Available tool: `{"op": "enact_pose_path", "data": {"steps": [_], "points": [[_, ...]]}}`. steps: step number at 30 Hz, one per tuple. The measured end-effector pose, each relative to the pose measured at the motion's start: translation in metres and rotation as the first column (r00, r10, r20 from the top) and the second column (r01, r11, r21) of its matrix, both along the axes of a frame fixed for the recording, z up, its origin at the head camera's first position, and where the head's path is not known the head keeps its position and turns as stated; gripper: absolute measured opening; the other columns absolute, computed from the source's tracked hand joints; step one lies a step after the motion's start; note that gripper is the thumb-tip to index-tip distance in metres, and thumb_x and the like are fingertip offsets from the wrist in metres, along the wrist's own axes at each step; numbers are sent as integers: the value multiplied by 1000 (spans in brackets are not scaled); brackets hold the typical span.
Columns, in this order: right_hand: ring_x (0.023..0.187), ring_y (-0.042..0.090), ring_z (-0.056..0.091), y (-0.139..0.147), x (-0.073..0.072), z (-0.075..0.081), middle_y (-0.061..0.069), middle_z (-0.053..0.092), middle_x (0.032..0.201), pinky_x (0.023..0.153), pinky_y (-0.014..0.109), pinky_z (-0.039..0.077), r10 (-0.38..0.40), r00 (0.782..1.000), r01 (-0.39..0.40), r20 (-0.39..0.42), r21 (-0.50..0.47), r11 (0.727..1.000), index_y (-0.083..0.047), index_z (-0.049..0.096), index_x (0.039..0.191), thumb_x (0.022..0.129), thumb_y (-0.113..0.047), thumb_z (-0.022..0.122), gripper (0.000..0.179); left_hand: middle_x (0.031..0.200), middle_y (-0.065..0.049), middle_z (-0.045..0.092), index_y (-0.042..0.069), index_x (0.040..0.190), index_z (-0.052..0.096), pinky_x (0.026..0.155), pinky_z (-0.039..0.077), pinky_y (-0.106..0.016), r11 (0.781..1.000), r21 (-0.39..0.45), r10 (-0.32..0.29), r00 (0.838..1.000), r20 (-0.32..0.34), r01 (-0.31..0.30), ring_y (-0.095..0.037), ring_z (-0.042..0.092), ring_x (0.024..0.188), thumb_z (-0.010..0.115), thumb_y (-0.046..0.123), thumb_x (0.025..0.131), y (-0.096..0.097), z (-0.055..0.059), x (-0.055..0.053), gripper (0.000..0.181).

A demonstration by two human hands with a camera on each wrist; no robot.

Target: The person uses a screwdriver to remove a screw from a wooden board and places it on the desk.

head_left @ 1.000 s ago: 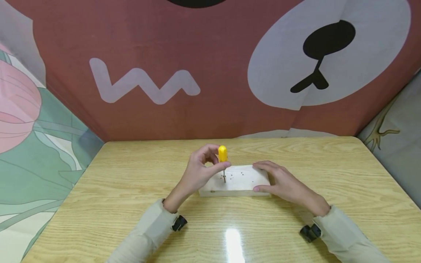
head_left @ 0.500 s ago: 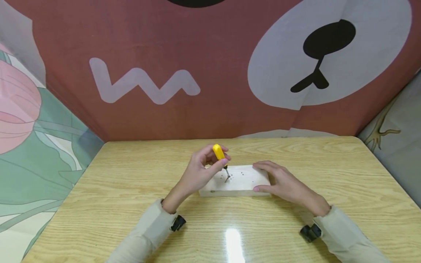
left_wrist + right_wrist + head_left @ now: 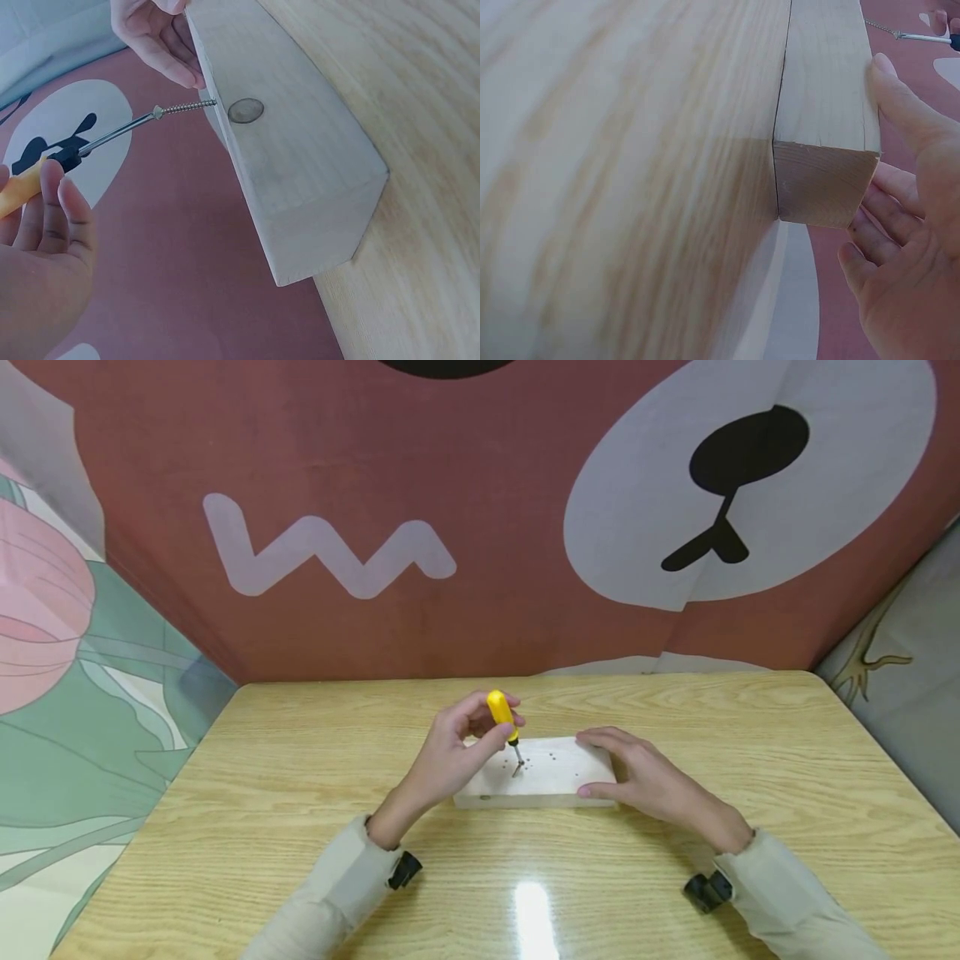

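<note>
In my left hand [image 3: 450, 747] I grip a screwdriver by its yellow handle [image 3: 501, 708], which leans with its top to the left. Its steel shaft [image 3: 116, 134] meets the head of a long screw [image 3: 184, 109], whose point is at the top face of a pale wooden block [image 3: 555, 781]. The left wrist view shows most of the screw's thread outside the wood. My right hand [image 3: 637, 768] holds the block's right end, thumb on the near edge and fingers toward the far edge. Several small dark holes dot the top face.
The block lies flat on a light wood-grain table [image 3: 300, 760]. Behind the table hangs a reddish-brown cloth [image 3: 375, 635] with a cartoon face print. A black camera [image 3: 405, 869] sits at the left cuff, another wrist camera [image 3: 707, 892] at the right.
The screwdriver has gone from nearly upright to leaning, its handle top shifting left and its tip slightly right. My left fingers changed position around the handle. The right hand and block stayed still.
</note>
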State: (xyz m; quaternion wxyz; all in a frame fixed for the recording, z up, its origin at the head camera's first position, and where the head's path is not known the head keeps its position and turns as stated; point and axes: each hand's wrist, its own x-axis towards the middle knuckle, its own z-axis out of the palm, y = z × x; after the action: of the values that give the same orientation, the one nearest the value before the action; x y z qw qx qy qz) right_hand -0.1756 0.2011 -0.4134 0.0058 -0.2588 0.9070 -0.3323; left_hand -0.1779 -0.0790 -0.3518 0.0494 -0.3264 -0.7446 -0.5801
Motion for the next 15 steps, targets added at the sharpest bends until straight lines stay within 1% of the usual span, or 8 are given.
{"op": "enact_pose_path", "data": {"steps": [4,10,15], "points": [[133,37,50,0,1,1,16,55,143,107,56,44,-1,1000,1,-1,-1,1000,-2,54,139,83,-45,77,74,103,-19,73,0,116,63,65,53,-21,1000,2,7,1000,-20,-7,-30,65,75,63,1,94,0,0,0,23],[134,37,50,-1,0,1,16,55,143,107,55,44,0,1000,0,-4,-3,1000,-2,54,139,82,-42,78,74,101,-15,75,1,113,65,62,52,-20,1000,7,20,999,-43,-19,-10,62,71,68,1,91,0,0,0,23],[134,37,50,-1,0,1,16,54,143,107,56,43,0,1000,0,3,1,1000,-2,53,139,82,-43,78,74,100,-18,75,0,112,65,61,50,-19,1000,25,18,998,-64,-16,-7,60,70,68,-1,90,0,0,-1,23]]}}
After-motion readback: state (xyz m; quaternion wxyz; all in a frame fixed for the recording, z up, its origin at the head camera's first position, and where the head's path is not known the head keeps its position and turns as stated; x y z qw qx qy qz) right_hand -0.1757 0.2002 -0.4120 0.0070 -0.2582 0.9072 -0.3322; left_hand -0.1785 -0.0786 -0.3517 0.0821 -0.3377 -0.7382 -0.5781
